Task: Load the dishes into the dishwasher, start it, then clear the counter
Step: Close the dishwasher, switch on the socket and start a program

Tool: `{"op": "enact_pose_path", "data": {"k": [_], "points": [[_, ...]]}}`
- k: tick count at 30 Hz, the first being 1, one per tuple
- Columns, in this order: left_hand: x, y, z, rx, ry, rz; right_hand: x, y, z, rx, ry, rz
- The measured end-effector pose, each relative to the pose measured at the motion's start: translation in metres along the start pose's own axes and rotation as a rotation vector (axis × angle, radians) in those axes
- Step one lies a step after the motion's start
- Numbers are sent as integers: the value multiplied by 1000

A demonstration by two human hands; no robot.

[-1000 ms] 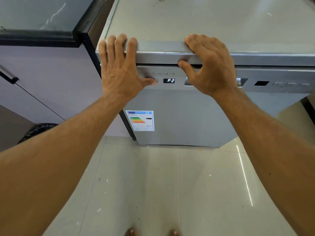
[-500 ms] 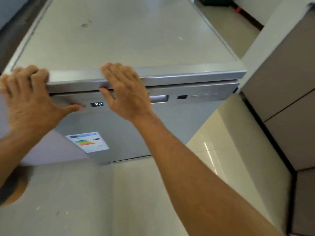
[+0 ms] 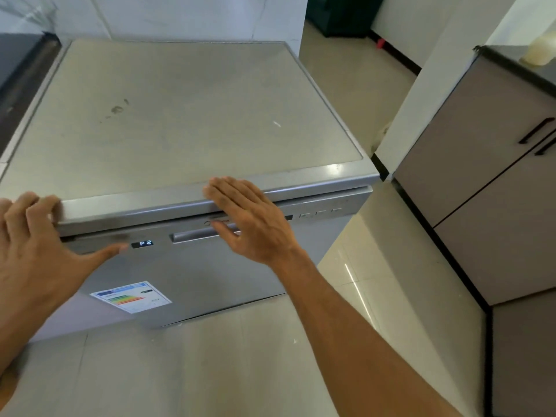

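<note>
A silver freestanding dishwasher [image 3: 186, 121] stands before me with its door closed. Its small display [image 3: 146, 244] reads P2, left of the recessed door handle [image 3: 192, 236]. My left hand [image 3: 33, 245] rests on the front left edge of the top, fingers over the rim and thumb stretched toward the control panel beside the display. My right hand [image 3: 252, 218] is flat with straight fingers in front of the top edge, above the handle. No dishes are in view.
An energy label [image 3: 131, 297] is stuck on the dishwasher door. Brown cabinets [image 3: 493, 206] with black handles stand to the right, under a dark counter bearing a pale object [image 3: 538, 51]. A dark counter [image 3: 21, 64] adjoins on the left. Tiled floor lies between.
The view has swung up and to the right. My right hand has lifted off the top edge and flattened out. My left hand stays at the left edge, thumb by the panel.
</note>
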State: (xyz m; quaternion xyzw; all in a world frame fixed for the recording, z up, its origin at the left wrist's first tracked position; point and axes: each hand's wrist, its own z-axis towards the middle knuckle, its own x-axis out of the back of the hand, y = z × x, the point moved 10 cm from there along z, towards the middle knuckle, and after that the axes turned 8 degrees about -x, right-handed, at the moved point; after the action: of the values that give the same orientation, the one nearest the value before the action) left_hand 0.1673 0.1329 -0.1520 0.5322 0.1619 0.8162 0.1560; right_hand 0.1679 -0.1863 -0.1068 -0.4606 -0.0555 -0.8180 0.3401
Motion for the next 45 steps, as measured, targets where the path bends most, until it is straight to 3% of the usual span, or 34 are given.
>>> {"op": "enact_pose_path", "data": {"k": [6, 12, 16, 24, 45], "points": [[-4, 193, -12, -464, 20, 156, 48, 58, -20, -81, -3, -43], [-59, 271, -1, -653, -9, 228, 83, 143, -48, -101, -162, -249], [-75, 288, -4, -618, 130, 285, 100, 188, -56, -79, -147, -316], [-83, 294, -16, -526, 337, 336, 96, 196, -65, 62, 13, -261], [-86, 296, -17, -509, 375, 396, 96, 199, -67, 71, 71, -250]]}}
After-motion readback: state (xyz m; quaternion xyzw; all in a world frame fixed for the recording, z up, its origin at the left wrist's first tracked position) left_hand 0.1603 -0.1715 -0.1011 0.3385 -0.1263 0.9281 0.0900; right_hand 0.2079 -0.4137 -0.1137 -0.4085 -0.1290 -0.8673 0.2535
